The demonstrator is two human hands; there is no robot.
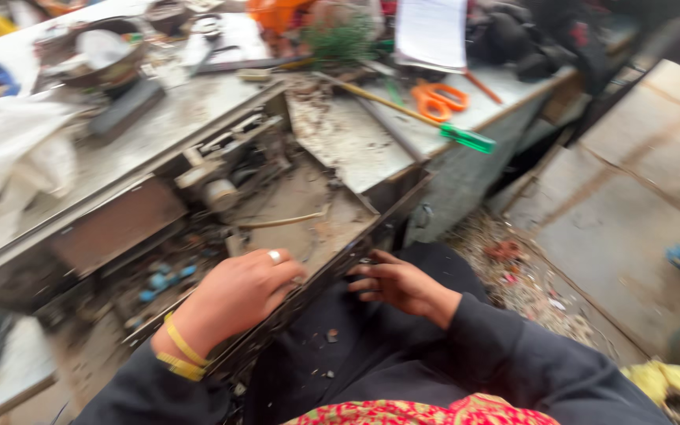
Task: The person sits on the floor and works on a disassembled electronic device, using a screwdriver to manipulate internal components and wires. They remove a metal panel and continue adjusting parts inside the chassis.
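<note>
My left hand (238, 293), with a ring and yellow bangles at the wrist, rests on the front edge of an open metal drawer (308, 228) under the workbench, fingers curled over the rim. My right hand (399, 285) touches the same front edge from below, near the drawer's right corner, fingers bent against the dark metal. The drawer holds dust, scraps and a thin curved strip. The picture is blurred by motion.
On the dusty workbench (198, 110) lie orange scissors (438, 100), a stick with a green end (466, 139), a white paper (432, 31) and a white cloth (9, 157). Debris litters the stone floor (615, 212) at right.
</note>
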